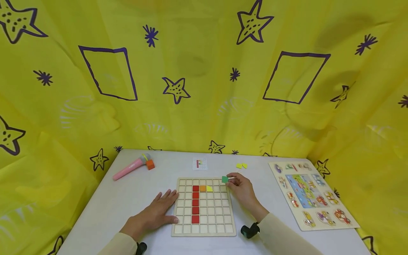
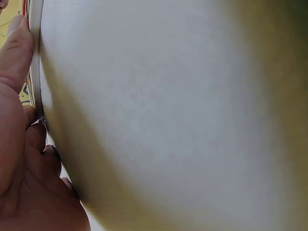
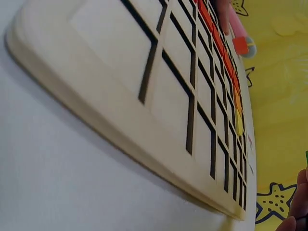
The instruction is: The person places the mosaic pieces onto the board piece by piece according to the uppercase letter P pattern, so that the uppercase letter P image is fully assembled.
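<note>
A wooden grid board (image 1: 204, 234) lies on the table. Several red tiles (image 1: 195, 203) form a column in it, with an orange tile (image 1: 202, 188) and a yellow piece (image 1: 209, 188) to the right of the top one. My right hand (image 1: 243, 191) pinches a green tile (image 1: 225, 179) between thumb and fingers at the board's upper right corner. Only some fingertips of that hand (image 3: 299, 207) show in the right wrist view. My left hand (image 1: 157, 212) lies flat with spread fingers at the board's left edge, its thumb on the frame.
Behind the board lies a small pattern card (image 1: 199, 164), with two yellow pieces (image 1: 239, 165) to its right. A pink microphone (image 1: 129, 169) and an orange cube (image 1: 150, 164) are at the back left. A picture puzzle board (image 1: 299, 216) lies at the right. Yellow curtain (image 1: 204, 117) surrounds the table.
</note>
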Demonstrator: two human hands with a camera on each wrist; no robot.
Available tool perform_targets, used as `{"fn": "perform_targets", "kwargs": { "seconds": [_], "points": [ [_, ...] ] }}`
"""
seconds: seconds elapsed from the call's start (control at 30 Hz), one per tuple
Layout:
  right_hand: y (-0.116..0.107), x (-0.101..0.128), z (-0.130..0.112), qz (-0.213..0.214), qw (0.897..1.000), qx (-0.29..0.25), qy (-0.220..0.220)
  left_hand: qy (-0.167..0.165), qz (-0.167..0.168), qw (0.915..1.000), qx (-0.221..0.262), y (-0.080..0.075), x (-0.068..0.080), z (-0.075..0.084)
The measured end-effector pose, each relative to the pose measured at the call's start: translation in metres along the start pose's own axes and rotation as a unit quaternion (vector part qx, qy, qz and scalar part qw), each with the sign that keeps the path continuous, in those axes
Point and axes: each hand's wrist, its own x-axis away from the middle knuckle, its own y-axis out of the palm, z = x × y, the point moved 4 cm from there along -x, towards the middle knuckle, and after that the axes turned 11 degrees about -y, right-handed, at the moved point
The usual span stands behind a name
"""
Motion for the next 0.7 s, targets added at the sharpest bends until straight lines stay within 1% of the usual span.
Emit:
{"fn": "perform_targets", "kwargs": {
  "seconds": [0.33, 0.5, 0.57, 0.7],
  "points": [
    [0.025, 0.021, -0.013, -0.043, 0.998, -0.034, 0.021, -0.001, 0.006, 0.9990, -0.044, 0.000, 0.001, 0.002],
    [0.034, 0.027, -0.015, -0.070, 0.997, -0.038, 0.021, -0.002, 0.007, 0.9990, -0.045, -0.001, 0.002, 0.004],
    [0.037, 0.028, -0.015, -0.080, 0.996, -0.034, 0.015, -0.001, 0.005, 0.9992, -0.040, -0.001, 0.002, 0.004],
    [0.042, 0.030, -0.013, -0.092, 0.995, -0.041, 0.014, -0.002, 0.001, 0.9994, -0.034, 0.000, 0.002, 0.005]
  ]
}}
